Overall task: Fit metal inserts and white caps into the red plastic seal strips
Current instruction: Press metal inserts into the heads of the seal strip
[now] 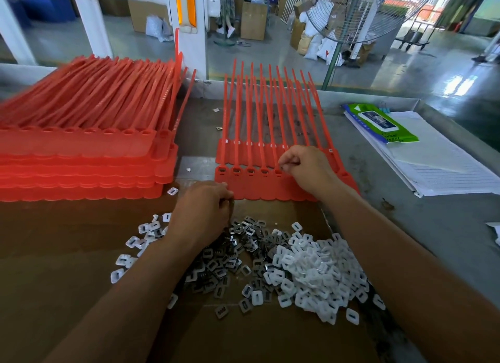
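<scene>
Two sheets of red seal strips [259, 186] lie overlapped in the middle of the table, tails pointing away from me. The near sheet's left sockets hold metal inserts. My right hand [305, 167] pinches a small piece at a socket near the sheet's middle. My left hand [203, 208] hovers with curled fingers at the sheet's near left corner, seemingly holding small pieces; what is inside is hidden. A heap of dark metal inserts [230, 257] lies under my left wrist, and white caps [319, 270] are piled to its right.
A tall stack of red strip sheets [81, 151] fills the left side. Lined papers [438, 162] with a green wipes pack [381, 124] sit at the right. Loose caps are scattered on the brown cardboard [67, 254]. A fan stands beyond the table.
</scene>
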Action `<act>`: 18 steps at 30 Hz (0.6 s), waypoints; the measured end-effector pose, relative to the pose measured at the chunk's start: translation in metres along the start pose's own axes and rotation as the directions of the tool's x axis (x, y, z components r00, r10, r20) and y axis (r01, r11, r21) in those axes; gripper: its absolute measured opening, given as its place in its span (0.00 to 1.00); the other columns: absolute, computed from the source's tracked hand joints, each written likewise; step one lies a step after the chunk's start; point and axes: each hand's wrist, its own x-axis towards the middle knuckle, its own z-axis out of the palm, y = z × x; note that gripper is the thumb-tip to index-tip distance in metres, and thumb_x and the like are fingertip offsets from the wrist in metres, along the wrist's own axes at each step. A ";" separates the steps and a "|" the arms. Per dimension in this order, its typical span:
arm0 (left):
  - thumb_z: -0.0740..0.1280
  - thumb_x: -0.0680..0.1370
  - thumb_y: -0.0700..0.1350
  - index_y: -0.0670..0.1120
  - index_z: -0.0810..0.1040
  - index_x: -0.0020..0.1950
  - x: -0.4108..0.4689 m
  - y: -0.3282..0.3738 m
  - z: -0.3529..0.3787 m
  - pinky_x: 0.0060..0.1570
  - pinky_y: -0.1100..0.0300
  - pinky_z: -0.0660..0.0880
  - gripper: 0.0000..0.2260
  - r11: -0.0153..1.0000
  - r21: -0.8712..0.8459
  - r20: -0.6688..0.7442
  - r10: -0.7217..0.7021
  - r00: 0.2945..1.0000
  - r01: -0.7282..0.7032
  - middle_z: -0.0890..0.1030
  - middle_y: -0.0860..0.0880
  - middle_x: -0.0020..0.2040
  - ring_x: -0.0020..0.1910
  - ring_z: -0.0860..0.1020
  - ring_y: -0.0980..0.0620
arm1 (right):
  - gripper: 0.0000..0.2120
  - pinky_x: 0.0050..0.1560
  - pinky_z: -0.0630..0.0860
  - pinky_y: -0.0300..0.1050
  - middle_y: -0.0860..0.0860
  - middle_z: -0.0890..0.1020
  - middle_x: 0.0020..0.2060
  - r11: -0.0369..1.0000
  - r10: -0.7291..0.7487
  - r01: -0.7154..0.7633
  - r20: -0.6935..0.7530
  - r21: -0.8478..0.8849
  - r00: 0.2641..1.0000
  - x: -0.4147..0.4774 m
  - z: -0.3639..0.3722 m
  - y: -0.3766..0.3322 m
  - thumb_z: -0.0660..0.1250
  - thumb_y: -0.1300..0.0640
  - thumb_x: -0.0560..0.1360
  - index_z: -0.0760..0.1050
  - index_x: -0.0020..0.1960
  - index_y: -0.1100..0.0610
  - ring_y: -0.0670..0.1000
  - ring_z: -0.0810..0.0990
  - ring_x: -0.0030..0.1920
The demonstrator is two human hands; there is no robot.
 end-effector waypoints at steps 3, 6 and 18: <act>0.62 0.74 0.37 0.42 0.80 0.54 0.000 0.000 0.000 0.59 0.64 0.64 0.11 1.000 0.005 -0.010 0.013 1.000 -0.013 0.78 0.46 0.59 0.59 0.74 0.51 | 0.08 0.47 0.68 0.37 0.54 0.82 0.48 1.000 0.021 -0.021 0.056 -0.008 0.998 0.006 0.002 0.000 0.65 0.66 0.74 0.80 0.49 0.59 0.45 0.76 0.46; 0.62 0.75 0.37 0.42 0.80 0.54 0.000 0.000 0.000 0.60 0.62 0.65 0.11 1.000 0.004 -0.010 0.013 1.000 -0.013 0.78 0.46 0.59 0.59 0.74 0.51 | 0.08 0.49 0.70 0.38 0.53 0.82 0.49 0.999 0.029 -0.026 0.103 -0.027 0.994 0.008 0.001 -0.001 0.65 0.66 0.74 0.80 0.50 0.58 0.46 0.77 0.49; 0.62 0.74 0.37 0.42 0.80 0.54 0.000 0.002 -0.001 0.59 0.62 0.65 0.11 1.000 0.003 -0.013 0.014 1.000 -0.014 0.78 0.46 0.59 0.59 0.75 0.50 | 0.13 0.51 0.73 0.44 0.45 0.76 0.37 0.992 0.124 -0.124 0.052 -0.007 0.991 0.014 0.005 -0.001 0.68 0.65 0.70 0.74 0.34 0.49 0.47 0.76 0.47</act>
